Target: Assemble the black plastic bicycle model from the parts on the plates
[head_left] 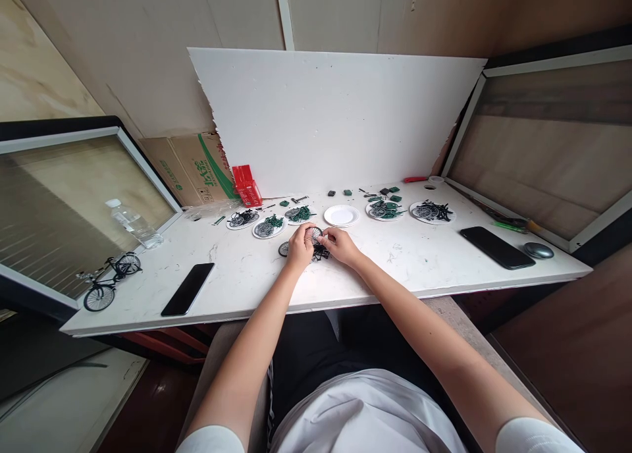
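Both hands meet near the middle of the white table, just above its surface. My left hand (299, 245) is closed on a small black spoked wheel (314, 234), which stands upright between the hands. My right hand (340, 243) pinches at the right side of the same wheel; its fingertips partly hide what they touch. Below the hands lie black model bicycle parts (320, 251). Another small wheel (283, 249) lies at the left of my left hand. A bare white paper plate (342, 216) sits just beyond the hands.
Plates of black and green parts (269, 226) line the back, with another plate (433, 212) at right. An assembled model bicycle (112, 278), a phone (188, 290) and a plastic bottle (133, 224) are at left. A second phone (496, 247) and a mouse (538, 250) lie at right.
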Available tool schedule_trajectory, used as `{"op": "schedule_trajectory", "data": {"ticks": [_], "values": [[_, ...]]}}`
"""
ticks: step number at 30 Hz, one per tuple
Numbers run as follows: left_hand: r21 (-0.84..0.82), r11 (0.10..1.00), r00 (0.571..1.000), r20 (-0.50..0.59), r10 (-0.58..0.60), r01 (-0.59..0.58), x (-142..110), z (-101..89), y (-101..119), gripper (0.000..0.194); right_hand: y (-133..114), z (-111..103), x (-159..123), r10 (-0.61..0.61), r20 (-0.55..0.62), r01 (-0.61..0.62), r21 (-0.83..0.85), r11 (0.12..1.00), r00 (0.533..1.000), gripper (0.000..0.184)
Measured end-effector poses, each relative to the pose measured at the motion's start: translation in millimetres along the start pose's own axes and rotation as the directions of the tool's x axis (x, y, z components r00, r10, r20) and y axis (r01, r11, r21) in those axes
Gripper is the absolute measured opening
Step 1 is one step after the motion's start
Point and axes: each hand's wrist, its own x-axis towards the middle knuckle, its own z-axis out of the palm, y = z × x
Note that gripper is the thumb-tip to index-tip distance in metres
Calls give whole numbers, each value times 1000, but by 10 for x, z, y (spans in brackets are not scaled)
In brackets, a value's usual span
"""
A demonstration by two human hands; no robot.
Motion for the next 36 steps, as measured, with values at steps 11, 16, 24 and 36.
{"op": "schedule_trajectory", "data": {"ticks": [11,16,24,36], "values": [[30,993,993,23,-113,113,-15,-38,49,47,1,-41,22,-71,-245,47,-102,994,967,40],[19,991,991,42,-130,130,-13,-28,24,54,11,-41,6,-131,-260,94,-150,984,957,37],[-33,989,990,33,-140,141,-17,3,-13,55,-4,-15,-24,-174,-172,134,-222,966,970,21],[-49,997,997,-45,-64,62,-4,29,-16,50,-9,-11,-25,-125,-175,88,-201,976,977,14]]}}
